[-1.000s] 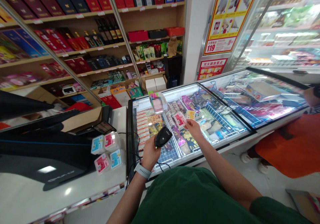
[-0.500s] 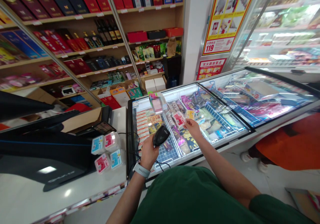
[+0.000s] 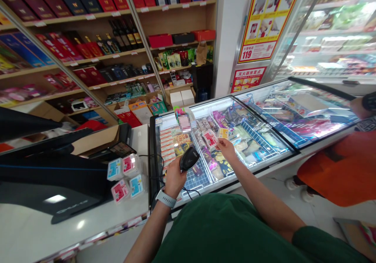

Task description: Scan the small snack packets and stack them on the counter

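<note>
My left hand is wrapped round the handle of a black barcode scanner, whose head points toward the packs over the freezer. Its cable hangs down below the hand. Between the fingertips of my right hand is the edge of a plastic tub with a red label. Just behind it shows a tub with a yellow label; whether it rests on the glass or touches my fingers I cannot tell. Several similar tubs with red and blue labels sit on the counter to the left.
The glass-topped chest freezer with wire baskets spans the middle. A dark checkout terminal stands on the white counter. At the right is a person in orange. Shelves of boxes and bottles line the back.
Both my hands stay almost still, with the scanner and the tub in them. At the right edge, the other person's arm has come into view over the freezer.
</note>
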Action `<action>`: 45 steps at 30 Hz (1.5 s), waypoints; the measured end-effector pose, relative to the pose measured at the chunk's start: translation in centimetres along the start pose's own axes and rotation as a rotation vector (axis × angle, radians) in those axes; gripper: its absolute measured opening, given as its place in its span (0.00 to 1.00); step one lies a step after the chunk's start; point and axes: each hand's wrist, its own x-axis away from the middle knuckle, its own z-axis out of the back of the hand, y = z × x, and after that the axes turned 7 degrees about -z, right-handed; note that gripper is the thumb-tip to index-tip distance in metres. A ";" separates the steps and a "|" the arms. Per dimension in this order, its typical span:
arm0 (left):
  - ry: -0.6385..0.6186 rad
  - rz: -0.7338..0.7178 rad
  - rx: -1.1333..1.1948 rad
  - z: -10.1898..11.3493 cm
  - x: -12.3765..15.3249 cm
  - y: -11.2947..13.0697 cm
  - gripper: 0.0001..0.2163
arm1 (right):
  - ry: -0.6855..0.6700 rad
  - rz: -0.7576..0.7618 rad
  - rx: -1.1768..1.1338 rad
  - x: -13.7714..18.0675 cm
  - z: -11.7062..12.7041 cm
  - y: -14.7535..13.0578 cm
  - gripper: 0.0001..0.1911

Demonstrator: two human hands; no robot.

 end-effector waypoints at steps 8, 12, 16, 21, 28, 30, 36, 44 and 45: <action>-0.001 -0.015 0.021 0.1 -0.2 0.0 0.22 | 0.022 -0.008 0.022 0.0 -0.2 -0.3 0.16; -0.006 -0.010 0.037 0.0 -0.2 -0.3 0.22 | 0.017 0.003 0.003 -0.2 -0.2 0.0 0.17; -0.014 -0.005 0.040 0.0 -0.1 -0.3 0.23 | 0.022 0.003 0.021 -0.2 -0.1 0.1 0.17; -0.028 0.004 0.019 0.0 -0.1 -0.3 0.23 | 0.032 -0.020 0.009 0.0 -0.1 -0.3 0.18; -0.020 0.003 0.034 0.1 -0.3 0.0 0.23 | 0.036 -0.019 0.012 0.1 -0.1 -0.5 0.18; -0.017 0.003 0.043 0.1 -0.3 0.0 0.22 | 0.034 -0.011 0.008 0.0 -0.1 -0.3 0.18; -0.023 0.010 0.039 0.1 -0.3 0.0 0.22 | 0.025 0.004 0.010 -0.4 0.0 0.5 0.16; -0.030 0.001 0.040 0.0 -0.5 0.2 0.20 | 0.022 0.008 0.007 -0.5 -0.1 0.5 0.17; -0.027 0.003 0.037 0.0 -0.5 0.2 0.20 | 0.023 0.006 0.006 -0.5 -0.1 0.5 0.18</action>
